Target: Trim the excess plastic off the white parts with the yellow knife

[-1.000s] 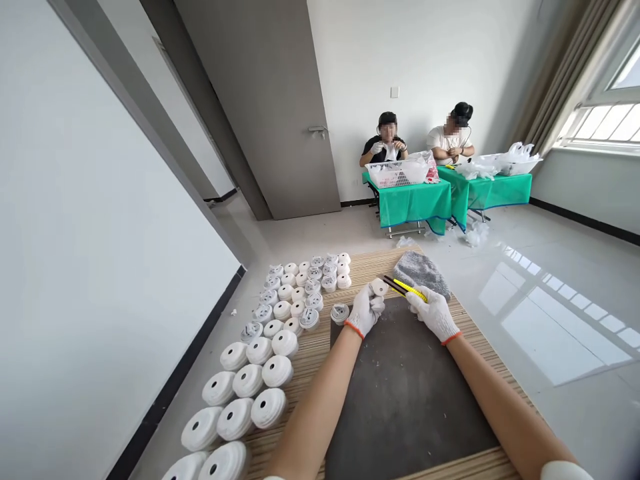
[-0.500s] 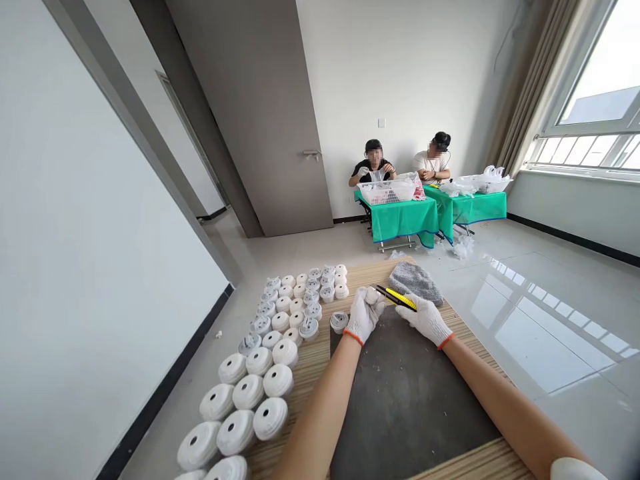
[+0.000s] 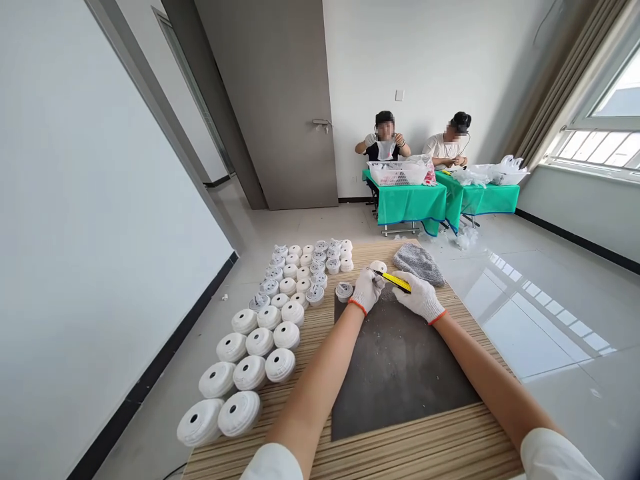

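Observation:
My right hand (image 3: pixel 420 297), in a white knit glove with an orange cuff, grips a yellow-and-black utility knife (image 3: pixel 397 280). The knife points left toward my other hand. My left hand (image 3: pixel 369 291), gloved the same way, has its fingers closed beside the blade tip. Whatever is in those fingers is too small to make out. Just beyond them is a round white piece (image 3: pixel 379 267). A grey-white round part (image 3: pixel 344 291) stands left of my left hand, at the corner of a dark mat (image 3: pixel 400 373) strewn with small scraps.
Rows of round white parts (image 3: pixel 260 340) cover the left side of the wood-grain table (image 3: pixel 420 440). A grey cloth (image 3: pixel 419 263) lies at its far right. Two people sit behind green-covered tables (image 3: pixel 413 203) bearing white baskets (image 3: pixel 397 175) and plastic bags.
The view has shifted, so the table appears higher. My left fingers have drawn back from the round white piece, which shows more fully. The knife has turned slightly in my right hand.

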`<action>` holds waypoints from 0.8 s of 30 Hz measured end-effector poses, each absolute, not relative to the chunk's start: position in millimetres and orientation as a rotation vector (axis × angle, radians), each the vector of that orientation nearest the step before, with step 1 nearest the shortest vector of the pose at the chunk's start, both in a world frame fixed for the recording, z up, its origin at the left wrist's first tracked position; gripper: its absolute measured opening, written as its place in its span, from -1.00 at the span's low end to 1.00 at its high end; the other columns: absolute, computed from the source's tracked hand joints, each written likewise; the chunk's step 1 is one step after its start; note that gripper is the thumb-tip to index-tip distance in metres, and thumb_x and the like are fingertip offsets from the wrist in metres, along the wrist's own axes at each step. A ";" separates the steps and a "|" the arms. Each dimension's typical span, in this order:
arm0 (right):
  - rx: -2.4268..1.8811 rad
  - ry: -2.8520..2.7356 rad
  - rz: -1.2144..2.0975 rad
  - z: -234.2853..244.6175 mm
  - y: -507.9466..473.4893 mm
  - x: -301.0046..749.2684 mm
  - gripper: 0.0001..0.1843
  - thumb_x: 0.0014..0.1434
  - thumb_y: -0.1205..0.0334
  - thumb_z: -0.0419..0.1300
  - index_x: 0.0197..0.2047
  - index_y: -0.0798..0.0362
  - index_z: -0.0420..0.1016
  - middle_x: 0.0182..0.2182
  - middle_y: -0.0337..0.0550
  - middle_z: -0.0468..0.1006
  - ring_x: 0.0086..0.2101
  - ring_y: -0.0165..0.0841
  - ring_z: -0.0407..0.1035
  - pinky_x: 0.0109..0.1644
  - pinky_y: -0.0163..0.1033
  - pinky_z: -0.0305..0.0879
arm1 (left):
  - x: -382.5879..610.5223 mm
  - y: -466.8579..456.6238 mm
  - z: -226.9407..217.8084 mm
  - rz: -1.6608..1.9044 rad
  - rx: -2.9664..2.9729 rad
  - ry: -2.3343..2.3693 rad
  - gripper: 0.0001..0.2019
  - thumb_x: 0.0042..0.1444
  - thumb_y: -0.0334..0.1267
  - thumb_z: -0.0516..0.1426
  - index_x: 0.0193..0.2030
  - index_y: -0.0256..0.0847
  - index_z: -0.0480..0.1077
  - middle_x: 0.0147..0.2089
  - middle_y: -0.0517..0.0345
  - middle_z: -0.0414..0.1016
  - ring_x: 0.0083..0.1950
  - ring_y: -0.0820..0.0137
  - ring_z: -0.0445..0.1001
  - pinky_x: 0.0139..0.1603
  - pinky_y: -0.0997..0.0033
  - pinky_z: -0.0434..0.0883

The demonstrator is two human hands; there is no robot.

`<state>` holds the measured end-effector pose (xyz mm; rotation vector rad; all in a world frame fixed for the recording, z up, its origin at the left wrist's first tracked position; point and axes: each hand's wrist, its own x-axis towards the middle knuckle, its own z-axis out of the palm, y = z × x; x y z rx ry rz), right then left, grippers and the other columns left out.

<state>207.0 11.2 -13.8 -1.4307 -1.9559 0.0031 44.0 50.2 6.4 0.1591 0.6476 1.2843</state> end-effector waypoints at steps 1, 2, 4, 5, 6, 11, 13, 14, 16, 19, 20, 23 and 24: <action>-1.465 -1.934 0.064 -12.7 10.6 207.8 -0.51 0.19 0.13 0.26 0.20 -0.16 0.52 0.08 -0.23 0.65 0.00 -0.20 0.58 0.08 -0.15 0.48 | 42.5 48.1 7.8 1.296 0.178 0.641 -0.73 -0.12 -0.57 0.11 -0.26 -0.21 0.37 -0.48 0.34 0.32 -0.62 0.68 0.18 -0.61 0.72 0.18; -1.511 -1.918 0.131 -11.2 10.0 208.8 -0.51 0.20 0.12 0.26 0.21 -0.18 0.52 0.09 -0.25 0.64 0.01 -0.20 0.57 0.09 -0.15 0.47 | 41.0 46.2 8.8 1.302 0.207 0.634 -0.73 -0.11 -0.56 0.11 -0.26 -0.22 0.39 -0.48 0.33 0.33 -0.61 0.67 0.19 -0.60 0.70 0.19; -1.611 -1.907 0.251 -7.3 9.0 210.9 -0.55 0.21 0.06 0.26 0.18 -0.19 0.54 0.08 -0.25 0.65 0.01 -0.18 0.57 0.07 -0.15 0.45 | 38.7 44.1 9.6 1.304 0.237 0.625 -0.79 -0.07 -0.52 0.12 -0.26 -0.23 0.41 -0.51 0.32 0.33 -0.61 0.64 0.20 -0.61 0.67 0.21; -1.659 -1.908 0.289 -5.5 8.8 211.5 -0.58 0.21 0.03 0.27 0.14 -0.18 0.57 0.05 -0.23 0.66 0.00 -0.17 0.57 0.04 -0.16 0.44 | 38.0 44.0 9.3 1.303 0.239 0.624 -0.84 -0.02 -0.48 0.14 -0.27 -0.23 0.41 -0.53 0.32 0.32 -0.61 0.62 0.21 -0.61 0.65 0.22; -1.697 -1.913 0.310 -3.9 8.9 211.7 -0.60 0.21 0.00 0.27 0.10 -0.16 0.59 0.02 -0.22 0.66 -0.02 -0.17 0.57 0.01 -0.17 0.42 | 37.7 44.4 8.5 1.304 0.235 0.622 -0.91 0.03 -0.43 0.15 -0.29 -0.23 0.40 -0.54 0.31 0.31 -0.62 0.61 0.22 -0.61 0.63 0.23; -1.734 -1.943 0.313 -3.0 10.6 208.6 -0.64 0.25 -0.03 0.25 0.06 -0.13 0.59 -0.03 -0.20 0.67 -0.05 -0.19 0.55 -0.06 -0.22 0.33 | 39.0 49.8 1.7 1.319 0.208 0.607 -0.83 0.20 -0.19 0.20 -0.32 -0.21 0.35 -0.55 0.31 0.32 -0.63 0.58 0.26 -0.63 0.59 0.27; -1.766 -1.921 0.315 -4.5 11.6 207.8 -0.62 0.26 -0.06 0.23 0.08 -0.13 0.57 -0.06 -0.19 0.67 -0.06 -0.17 0.55 -0.09 -0.23 0.32 | 39.3 50.5 0.2 1.326 0.212 0.605 -0.83 0.21 -0.18 0.22 -0.28 -0.22 0.37 -0.53 0.30 0.36 -0.63 0.59 0.27 -0.62 0.59 0.29; -1.787 -1.904 0.318 -5.2 12.2 207.7 -0.60 0.27 -0.08 0.21 0.10 -0.13 0.56 -0.08 -0.18 0.68 -0.07 -0.17 0.55 -0.11 -0.23 0.31 | 39.3 50.5 0.0 1.330 0.215 0.607 -0.84 0.21 -0.19 0.22 -0.26 -0.23 0.38 -0.51 0.30 0.38 -0.62 0.59 0.27 -0.62 0.59 0.30; -1.810 -1.880 0.328 -5.8 13.3 208.1 -0.57 0.29 -0.11 0.18 0.13 -0.12 0.55 -0.11 -0.16 0.68 -0.09 -0.16 0.56 -0.14 -0.23 0.29 | 39.0 50.2 0.0 1.335 0.222 0.613 -0.86 0.21 -0.23 0.23 -0.21 -0.22 0.40 -0.50 0.31 0.40 -0.62 0.61 0.27 -0.61 0.61 0.31; -1.810 -1.891 0.363 -5.0 13.3 209.7 -0.56 0.28 -0.11 0.19 0.13 -0.12 0.55 -0.16 -0.17 0.69 -0.13 -0.16 0.57 -0.18 -0.24 0.27 | 38.2 49.9 0.6 1.327 0.232 0.616 -0.90 0.21 -0.27 0.22 -0.23 -0.22 0.39 -0.51 0.33 0.37 -0.62 0.61 0.26 -0.60 0.62 0.31; -1.800 -1.918 0.370 -4.5 12.5 210.1 -0.57 0.27 -0.11 0.20 0.12 -0.12 0.56 -0.17 -0.17 0.69 -0.14 -0.17 0.57 -0.19 -0.24 0.26 | 37.8 49.8 0.8 1.323 0.234 0.615 -0.91 0.21 -0.28 0.20 -0.25 -0.22 0.38 -0.52 0.33 0.35 -0.62 0.61 0.26 -0.60 0.62 0.31; -1.792 -1.996 0.350 -3.4 9.2 210.0 -0.61 0.26 -0.09 0.23 0.08 -0.14 0.58 -0.15 -0.17 0.70 -0.16 -0.18 0.56 -0.23 -0.26 0.22 | 36.6 49.7 1.1 1.317 0.231 0.614 -0.91 0.23 -0.31 0.16 -0.31 -0.23 0.36 -0.53 0.32 0.32 -0.62 0.61 0.25 -0.60 0.63 0.30; -1.802 -1.998 0.336 -3.2 8.2 209.6 -0.63 0.26 -0.08 0.23 0.07 -0.15 0.59 -0.15 -0.17 0.70 -0.17 -0.18 0.56 -0.24 -0.27 0.20 | 36.2 49.6 1.1 1.313 0.231 0.613 -0.90 0.23 -0.32 0.15 -0.32 -0.23 0.35 -0.54 0.31 0.32 -0.62 0.61 0.24 -0.60 0.63 0.30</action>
